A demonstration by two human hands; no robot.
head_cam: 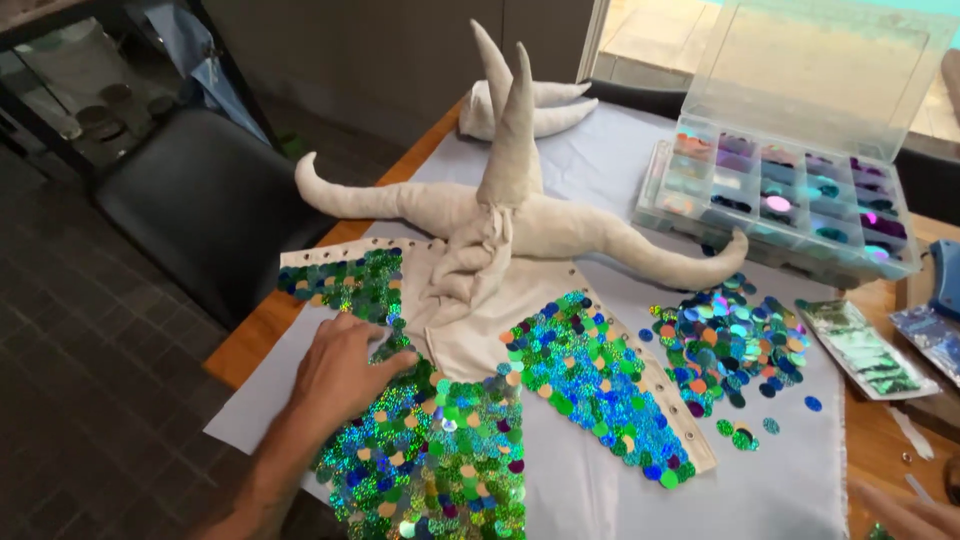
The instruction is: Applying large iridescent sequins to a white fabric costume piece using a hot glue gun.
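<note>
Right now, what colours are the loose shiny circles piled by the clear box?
The loose sequins are mostly blue and green, with some orange and purple, seen in the head view.

The left hand and forearm are bare, seemingly without sleeve, ring or watch.

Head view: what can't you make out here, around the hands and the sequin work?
- Right hand: cut off by the bottom-right corner; grip unknown.
- Left hand: fingertips blurred on the sequinned fabric.
- Clear organiser box: its contents are too small and glary to tell apart.
- Blue object: cut off by the right edge.
</note>
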